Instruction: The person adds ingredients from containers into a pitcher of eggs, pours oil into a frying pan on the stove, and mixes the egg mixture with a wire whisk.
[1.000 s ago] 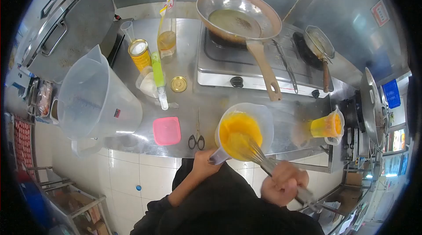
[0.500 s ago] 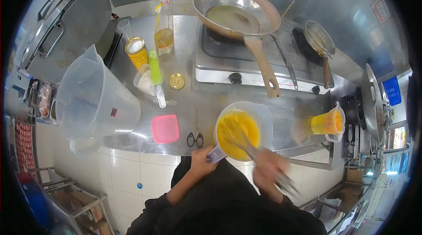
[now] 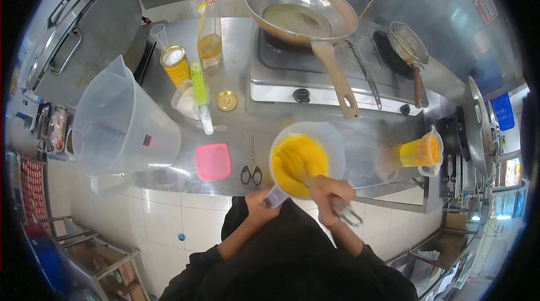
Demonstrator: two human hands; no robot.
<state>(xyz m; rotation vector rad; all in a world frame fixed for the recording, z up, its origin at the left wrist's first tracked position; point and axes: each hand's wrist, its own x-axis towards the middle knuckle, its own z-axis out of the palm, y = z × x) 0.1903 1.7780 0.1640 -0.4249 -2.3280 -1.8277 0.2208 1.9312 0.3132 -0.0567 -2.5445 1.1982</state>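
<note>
A translucent plastic jug [image 3: 336,152] with thick yellow liquid [image 3: 289,160] inside stands at the table's front edge. My left hand [image 3: 262,205] is closed around its handle. In my right hand [image 3: 332,195] is a metal whisk [image 3: 344,210]; its wires are down in the yellow liquid and partly blurred, and its handle end points toward my body. Left of the jug lie black-handled scissors [image 3: 251,174] and a pink square lid [image 3: 213,161].
A large clear pitcher [image 3: 126,126] stands at left, near a yellow tin [image 3: 176,67], a bottle [image 3: 210,48] and a green-handled brush [image 3: 199,84]. Behind the jug, a frying pan [image 3: 332,8] sits on the gas stove [image 3: 275,79]. A cup of yellow liquid [image 3: 419,152] is at right.
My right hand has moved left and up with the whisk, which now stands deeper in the yellow liquid. The jug has shifted slightly left and away from me. My left hand keeps its hold.
</note>
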